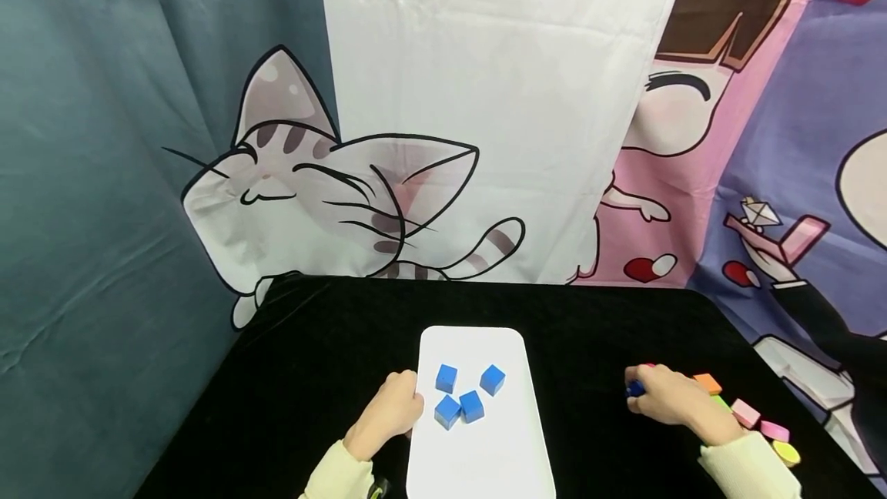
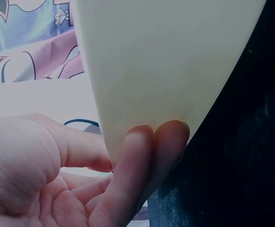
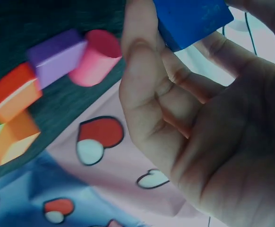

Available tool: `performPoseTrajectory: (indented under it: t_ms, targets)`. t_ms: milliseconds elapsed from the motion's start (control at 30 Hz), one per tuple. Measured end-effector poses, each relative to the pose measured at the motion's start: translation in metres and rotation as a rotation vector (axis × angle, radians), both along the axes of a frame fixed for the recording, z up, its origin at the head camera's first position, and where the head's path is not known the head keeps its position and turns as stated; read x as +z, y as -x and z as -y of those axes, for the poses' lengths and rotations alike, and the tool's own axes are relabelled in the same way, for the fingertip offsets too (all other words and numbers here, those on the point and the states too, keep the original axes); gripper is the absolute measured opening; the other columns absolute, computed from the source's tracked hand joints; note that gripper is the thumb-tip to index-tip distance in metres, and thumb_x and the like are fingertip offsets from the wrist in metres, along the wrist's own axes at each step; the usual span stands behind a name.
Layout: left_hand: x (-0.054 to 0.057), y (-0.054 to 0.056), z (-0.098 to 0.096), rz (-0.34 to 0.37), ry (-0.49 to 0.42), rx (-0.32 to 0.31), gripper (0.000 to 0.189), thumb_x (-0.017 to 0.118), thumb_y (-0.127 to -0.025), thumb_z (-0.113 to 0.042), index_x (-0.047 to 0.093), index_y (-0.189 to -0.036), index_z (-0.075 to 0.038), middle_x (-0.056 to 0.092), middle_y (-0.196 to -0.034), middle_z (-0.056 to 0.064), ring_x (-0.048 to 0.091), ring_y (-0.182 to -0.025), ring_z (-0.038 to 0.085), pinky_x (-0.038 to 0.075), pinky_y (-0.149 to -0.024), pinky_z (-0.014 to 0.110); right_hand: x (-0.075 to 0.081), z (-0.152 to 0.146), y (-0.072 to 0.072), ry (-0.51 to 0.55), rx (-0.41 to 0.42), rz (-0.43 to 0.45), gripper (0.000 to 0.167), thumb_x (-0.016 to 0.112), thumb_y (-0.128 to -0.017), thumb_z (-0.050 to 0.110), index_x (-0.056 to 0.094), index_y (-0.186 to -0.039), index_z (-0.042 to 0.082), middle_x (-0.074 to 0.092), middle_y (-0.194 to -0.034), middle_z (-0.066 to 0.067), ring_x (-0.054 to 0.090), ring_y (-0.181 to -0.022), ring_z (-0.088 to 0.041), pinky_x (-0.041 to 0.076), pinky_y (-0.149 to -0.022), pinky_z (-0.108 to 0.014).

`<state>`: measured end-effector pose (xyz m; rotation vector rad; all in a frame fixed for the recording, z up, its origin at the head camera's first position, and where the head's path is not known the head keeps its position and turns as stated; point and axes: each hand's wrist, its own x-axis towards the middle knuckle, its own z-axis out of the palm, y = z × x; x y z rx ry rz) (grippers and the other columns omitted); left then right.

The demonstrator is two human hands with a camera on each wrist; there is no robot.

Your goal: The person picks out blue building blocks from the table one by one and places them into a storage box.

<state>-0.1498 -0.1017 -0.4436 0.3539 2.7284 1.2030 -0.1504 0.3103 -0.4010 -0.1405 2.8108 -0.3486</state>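
My left hand (image 1: 391, 406) holds the left edge of a white rectangular board (image 1: 478, 460). In the left wrist view its thumb and fingers (image 2: 130, 165) pinch the rim from both sides. Several blue cubes (image 1: 446, 378) lie on the board's upper half, two of them close together. Over on the right, my right hand (image 1: 665, 397) grips a blue block (image 3: 194, 21) between thumb and fingers; in the head view the fingers hide most of this block.
Near the right hand lie an orange block (image 1: 708, 383), a pink block (image 1: 744, 413), a pink round piece (image 1: 774, 431) and a yellow round piece (image 1: 786, 453). The right wrist view adds a purple block (image 3: 57, 59) and a pink cylinder (image 3: 95, 59). Black cloth (image 1: 333, 345) covers the table.
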Motion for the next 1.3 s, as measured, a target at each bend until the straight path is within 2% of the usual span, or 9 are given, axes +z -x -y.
performPoseTrajectory:
  t_ms: [233, 367, 667, 833, 1033, 1300]
  targets:
    - [0.0, 0.001, 0.0, -0.001, -0.01, -0.014, 0.015, 0.042, -0.083, 0.005, 0.056, -0.085, 0.01, 0.054, -0.059, 0.008, 0.052, -0.037, 0.01, 0.044, -0.035, 0.023, -0.001, 0.026, 0.021, -0.016, 0.061, -0.072, 0.023, 0.067, -0.078, 0.022, 0.062, -0.098, 0.013, 0.053, -0.078, 0.001, 0.048, -0.066, -0.016, 0.041, -0.055, -0.038]
    - [0.0, 0.0, 0.0, -0.004, -0.007, -0.013, 0.015, 0.042, -0.082, 0.005, 0.056, -0.083, 0.009, 0.054, -0.058, 0.008, 0.052, -0.037, 0.01, 0.044, -0.035, 0.023, -0.003, 0.04, 0.032, -0.019, 0.094, -0.121, 0.019, 0.067, -0.076, 0.021, 0.062, -0.093, 0.014, 0.052, -0.074, 0.002, 0.047, -0.063, -0.014, 0.04, -0.053, -0.036]
    - [0.0, 0.0, -0.001, -0.017, 0.01, -0.003, 0.013, 0.043, -0.083, 0.005, 0.056, -0.083, 0.009, 0.054, -0.058, 0.008, 0.051, -0.036, 0.009, 0.043, -0.036, 0.023, -0.002, 0.076, 0.057, -0.01, 0.114, -0.15, 0.014, 0.068, -0.075, 0.022, 0.059, -0.085, 0.018, 0.051, -0.071, 0.004, 0.047, -0.062, -0.013, 0.038, -0.051, -0.033]
    - [0.0, -0.001, -0.001, -0.006, 0.002, 0.003, 0.015, 0.045, -0.084, 0.004, 0.056, -0.089, 0.011, 0.056, -0.061, 0.008, 0.053, -0.041, 0.01, 0.043, -0.037, 0.023, 0.002, 0.098, 0.065, 0.003, 0.116, -0.167, 0.014, 0.068, -0.075, 0.023, 0.057, -0.083, 0.017, 0.048, -0.068, 0.003, 0.045, -0.059, -0.013, 0.034, -0.05, -0.031]
    - [0.0, -0.001, 0.0, -0.005, -0.006, 0.003, 0.014, 0.044, -0.084, 0.004, 0.056, -0.088, 0.01, 0.056, -0.062, 0.009, 0.054, -0.042, 0.011, 0.044, -0.037, 0.024, 0.011, 0.126, 0.072, -0.007, 0.1, -0.206, 0.015, 0.067, -0.076, 0.024, 0.055, -0.081, 0.017, 0.048, -0.068, 0.001, 0.045, -0.058, -0.014, 0.034, -0.048, -0.03]
    - [-0.002, 0.0, -0.001, -0.013, -0.025, -0.011, 0.015, 0.043, -0.083, 0.005, 0.057, -0.086, 0.01, 0.057, -0.061, 0.01, 0.053, -0.038, 0.011, 0.044, -0.035, 0.024, 0.012, 0.157, 0.074, -0.033, 0.12, -0.24, 0.021, 0.07, -0.075, 0.026, 0.061, -0.092, 0.016, 0.054, -0.077, 0.001, 0.048, -0.063, -0.015, 0.04, -0.05, -0.03]
